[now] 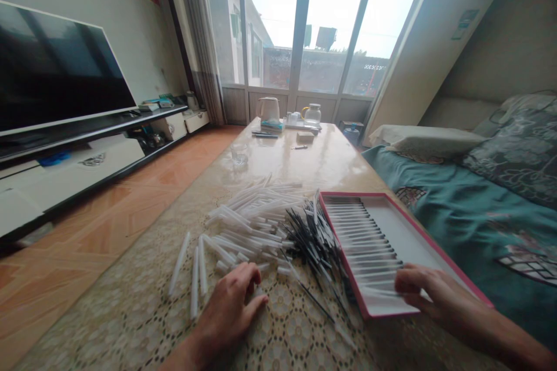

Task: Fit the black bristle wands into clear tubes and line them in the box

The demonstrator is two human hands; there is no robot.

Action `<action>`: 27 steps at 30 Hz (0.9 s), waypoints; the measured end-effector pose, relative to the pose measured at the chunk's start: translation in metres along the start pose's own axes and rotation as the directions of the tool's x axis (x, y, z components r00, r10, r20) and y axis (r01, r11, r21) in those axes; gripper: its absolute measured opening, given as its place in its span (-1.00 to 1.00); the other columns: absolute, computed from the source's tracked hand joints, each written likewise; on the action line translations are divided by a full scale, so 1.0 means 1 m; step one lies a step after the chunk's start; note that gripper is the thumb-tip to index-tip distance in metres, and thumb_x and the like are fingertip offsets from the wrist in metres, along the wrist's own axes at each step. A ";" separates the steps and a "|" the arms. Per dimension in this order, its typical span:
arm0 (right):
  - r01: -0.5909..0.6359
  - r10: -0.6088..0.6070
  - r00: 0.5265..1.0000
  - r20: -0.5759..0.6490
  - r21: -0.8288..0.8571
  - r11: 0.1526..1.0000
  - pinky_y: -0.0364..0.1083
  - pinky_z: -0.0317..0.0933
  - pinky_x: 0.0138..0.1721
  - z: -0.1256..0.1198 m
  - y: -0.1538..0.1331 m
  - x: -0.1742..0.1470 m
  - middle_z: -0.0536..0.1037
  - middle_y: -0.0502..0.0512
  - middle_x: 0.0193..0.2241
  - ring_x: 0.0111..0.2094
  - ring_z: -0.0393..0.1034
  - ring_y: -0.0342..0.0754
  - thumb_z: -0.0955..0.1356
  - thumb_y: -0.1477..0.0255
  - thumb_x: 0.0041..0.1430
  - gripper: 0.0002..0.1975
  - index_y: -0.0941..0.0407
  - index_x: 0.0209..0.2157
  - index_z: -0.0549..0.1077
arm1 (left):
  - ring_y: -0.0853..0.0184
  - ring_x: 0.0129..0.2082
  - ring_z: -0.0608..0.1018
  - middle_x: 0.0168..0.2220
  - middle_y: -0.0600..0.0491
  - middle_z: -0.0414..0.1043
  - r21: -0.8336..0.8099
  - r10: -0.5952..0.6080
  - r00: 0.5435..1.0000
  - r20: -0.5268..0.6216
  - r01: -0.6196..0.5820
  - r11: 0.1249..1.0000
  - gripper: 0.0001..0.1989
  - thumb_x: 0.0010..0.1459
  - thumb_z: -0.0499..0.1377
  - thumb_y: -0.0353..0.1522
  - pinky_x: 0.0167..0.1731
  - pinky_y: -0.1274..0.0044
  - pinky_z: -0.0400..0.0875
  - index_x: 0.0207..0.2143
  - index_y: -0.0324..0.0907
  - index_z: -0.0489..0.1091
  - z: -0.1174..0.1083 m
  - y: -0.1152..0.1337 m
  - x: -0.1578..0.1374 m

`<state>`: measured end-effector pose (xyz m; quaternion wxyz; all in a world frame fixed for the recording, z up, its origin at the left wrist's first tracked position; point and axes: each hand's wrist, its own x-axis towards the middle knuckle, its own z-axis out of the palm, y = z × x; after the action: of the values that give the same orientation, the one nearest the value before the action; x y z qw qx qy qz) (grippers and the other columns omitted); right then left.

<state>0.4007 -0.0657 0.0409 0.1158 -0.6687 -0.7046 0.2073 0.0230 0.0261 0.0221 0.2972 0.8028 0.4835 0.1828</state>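
My right hand (429, 293) reaches over the near end of a shallow red-rimmed box (429, 246). Its fingertips are pinched on one end of a slim whitish stick (378, 292), blurred, at the front of a row. Similar whitish sticks with dark ends (363, 237) lie side by side along the box's left half. On the table my left hand (232, 307) rests with its fingers curled; a pale bit shows by the thumb, too small to name. Just beyond it spreads a heap of white tubes (248, 232). Thin black sticks (304, 237) lie piled between heap and box.
A patterned cover lies on the long table (139, 313). A drinking glass (239, 156) stands past the tubes. At the far end are a pitcher (270, 110), a glass jug (312, 115) and a small box (304, 137). A bed (430, 197) adjoins on the right.
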 end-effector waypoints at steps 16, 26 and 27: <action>0.141 -0.134 0.975 -0.179 0.023 0.990 -0.09 0.20 -0.30 0.033 -0.082 0.051 0.43 0.05 -0.40 -0.35 0.35 -0.05 0.22 0.48 0.21 -0.84 0.09 -0.40 0.40 | 0.28 -0.42 0.41 -0.43 0.06 0.37 0.024 -0.009 1.000 0.020 0.008 1.000 -0.94 -0.02 0.14 -0.46 -0.39 0.49 0.25 -0.42 -0.17 0.33 -0.001 -0.001 0.000; 0.258 -0.220 0.900 -0.377 0.053 0.965 -0.09 0.20 -0.17 0.089 -0.163 0.116 0.44 0.10 -0.29 -0.21 0.32 -0.01 0.31 0.64 0.09 -0.81 0.12 -0.25 0.42 | 0.25 -0.29 0.48 -0.29 -0.01 0.43 -0.022 0.053 0.987 -0.150 -0.057 0.998 -0.85 0.11 0.07 -0.50 -0.25 0.46 0.34 -0.30 -0.16 0.39 0.005 -0.004 0.001; 0.259 -0.222 0.896 -0.384 0.047 0.965 -0.08 0.20 -0.15 0.092 -0.167 0.119 0.45 0.10 -0.28 -0.20 0.32 0.00 0.32 0.63 0.09 -0.81 0.12 -0.25 0.42 | 0.25 -0.31 0.48 -0.30 0.00 0.43 -0.023 0.053 0.985 -0.167 -0.057 0.998 -0.86 0.11 0.07 -0.49 -0.26 0.45 0.35 -0.31 -0.16 0.39 0.005 -0.004 0.001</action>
<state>0.2017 0.0365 0.0199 0.3054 -0.5972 -0.7358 0.0934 0.0243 0.0270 0.0155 0.2615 0.7937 0.4817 0.2639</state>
